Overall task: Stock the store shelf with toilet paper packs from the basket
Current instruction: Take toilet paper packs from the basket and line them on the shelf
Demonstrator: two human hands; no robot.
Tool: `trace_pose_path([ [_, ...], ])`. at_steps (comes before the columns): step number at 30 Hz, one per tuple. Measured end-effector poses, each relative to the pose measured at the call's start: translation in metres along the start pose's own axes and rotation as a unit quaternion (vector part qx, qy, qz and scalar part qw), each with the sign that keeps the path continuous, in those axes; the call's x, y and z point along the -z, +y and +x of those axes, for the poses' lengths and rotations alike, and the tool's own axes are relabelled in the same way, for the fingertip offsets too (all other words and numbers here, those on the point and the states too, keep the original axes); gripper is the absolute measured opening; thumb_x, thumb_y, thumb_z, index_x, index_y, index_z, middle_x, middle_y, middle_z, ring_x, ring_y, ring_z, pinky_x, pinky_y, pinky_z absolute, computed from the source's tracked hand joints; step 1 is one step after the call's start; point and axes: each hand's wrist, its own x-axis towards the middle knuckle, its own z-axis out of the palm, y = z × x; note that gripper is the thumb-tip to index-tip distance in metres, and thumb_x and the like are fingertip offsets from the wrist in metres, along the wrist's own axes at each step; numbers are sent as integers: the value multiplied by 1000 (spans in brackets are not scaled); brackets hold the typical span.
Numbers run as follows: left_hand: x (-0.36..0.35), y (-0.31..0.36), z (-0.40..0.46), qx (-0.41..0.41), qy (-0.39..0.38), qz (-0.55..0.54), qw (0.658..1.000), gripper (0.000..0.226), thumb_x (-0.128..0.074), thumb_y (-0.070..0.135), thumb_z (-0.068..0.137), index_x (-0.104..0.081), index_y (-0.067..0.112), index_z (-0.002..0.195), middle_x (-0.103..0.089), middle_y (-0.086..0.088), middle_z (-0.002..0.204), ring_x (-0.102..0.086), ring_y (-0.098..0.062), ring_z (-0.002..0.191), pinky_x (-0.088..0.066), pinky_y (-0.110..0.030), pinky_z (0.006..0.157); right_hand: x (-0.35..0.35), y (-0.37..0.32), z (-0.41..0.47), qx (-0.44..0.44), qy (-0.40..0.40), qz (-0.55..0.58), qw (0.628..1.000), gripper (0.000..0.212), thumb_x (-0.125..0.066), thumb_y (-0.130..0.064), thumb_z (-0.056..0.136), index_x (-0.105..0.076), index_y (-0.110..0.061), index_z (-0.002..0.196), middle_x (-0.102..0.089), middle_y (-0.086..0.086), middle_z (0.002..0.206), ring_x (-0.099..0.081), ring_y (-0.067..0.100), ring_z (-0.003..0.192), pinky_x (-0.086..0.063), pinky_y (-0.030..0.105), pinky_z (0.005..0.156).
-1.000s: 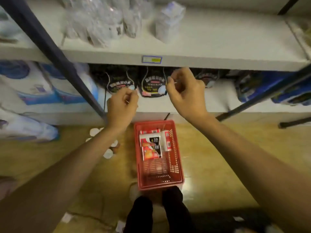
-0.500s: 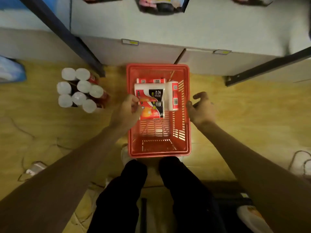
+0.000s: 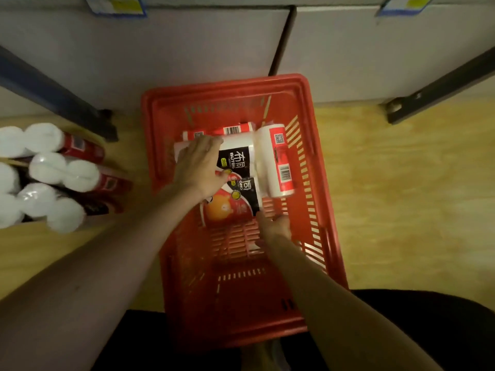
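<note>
A red plastic basket (image 3: 225,84) stands on the floor in front of the shelf base (image 3: 160,49). In its far half lies a white, black and red toilet paper pack (image 3: 241,162). A second pack (image 3: 278,162) leans along its right side, and a third pack (image 3: 230,129) shows behind it. My left hand (image 3: 198,167) lies on the top pack's left part, fingers over its far edge and thumb on its face. My right hand (image 3: 276,226) is down in the basket, its fingers at the pack's near right corner; its grip is hidden.
A bundle of white rolls in red wrap (image 3: 48,170) lies on the wooden floor left of the basket. A dark shelf post (image 3: 53,95) slants down at the left and a dark brace (image 3: 439,87) at the right. My black-clad legs (image 3: 428,330) are beside the basket's near end.
Both hands came down from the shelf into the basket. The left hand now lies on the top pack, and the right hand moved from outside the basket's rim to the pack's near corner.
</note>
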Motion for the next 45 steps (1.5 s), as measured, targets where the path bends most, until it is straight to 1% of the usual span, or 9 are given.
trace_pose_path([
  [4,-22,-8,18,-29,30,77,996,94,-81,52,68,-37,17,143,-41,-9,142,-37,-30,132,-28,-46,107,-14,-5,-1,-69,-41,98,992,32,-76,-28,85,-48,-13,89,-59,8,88,-60,24,76,-56,44,86],
  [11,-29,-22,39,-21,-9,118,993,103,-80,54,68,-25,19,149,-43,-7,145,-36,-31,133,-24,-46,111,-73,52,86,-66,-84,75,991,107,-79,-87,28,-51,-29,115,-66,4,121,-64,31,108,-48,58,96],
  [19,-26,-19,32,-49,-9,208,977,94,-77,62,61,-39,19,135,-58,-5,132,-43,-31,123,-27,-45,108,-92,17,45,-95,-133,212,964,97,-86,-59,60,-46,-10,133,-61,17,128,-64,39,110,-56,55,87],
  [22,-18,-19,29,-21,1,160,987,83,-76,61,60,-46,16,123,-61,-8,126,-46,-32,121,-30,-43,106,-96,1,27,-122,-116,262,950,128,-95,-59,34,-44,-11,141,-61,20,127,-66,41,103,-58,60,75],
  [26,-5,-12,15,19,8,32,999,75,-78,53,64,-44,11,116,-59,-11,122,-55,-35,113,-44,-41,87,-73,-20,-12,-141,-60,256,954,82,-76,-34,84,-29,-9,147,-43,22,145,-50,42,127,-46,56,101],
  [29,15,1,-5,46,32,-30,998,80,-80,51,63,-42,11,120,-57,-12,120,-60,-37,107,-46,-42,77,-58,-12,-32,-158,-15,226,961,103,-86,-41,71,-23,-13,148,-40,21,145,-46,41,130,-43,57,106],
  [31,35,8,-21,74,51,-55,995,79,-79,55,59,-42,13,116,-60,-10,114,-62,-37,102,-48,-41,75,-47,-9,-54,-132,22,213,968,117,-92,-43,57,-20,-18,146,-44,14,140,-49,39,126,-43,57,104],
  [36,107,24,-73,152,53,-118,980,61,-74,56,59,-44,22,100,-62,3,92,-59,-25,80,-51,-36,70,-1,-20,-135,-33,65,230,970,93,-91,-36,63,-32,-18,134,-54,11,126,-58,29,109,-48,47,101],
  [45,284,57,-158,226,75,-238,941,69,-73,62,53,-54,23,106,-67,-1,100,-62,-27,91,-47,-34,75,97,-92,-313,135,61,178,973,76,-86,-45,66,-40,-23,121,-66,5,106,-69,24,90,-58,43,83],
])
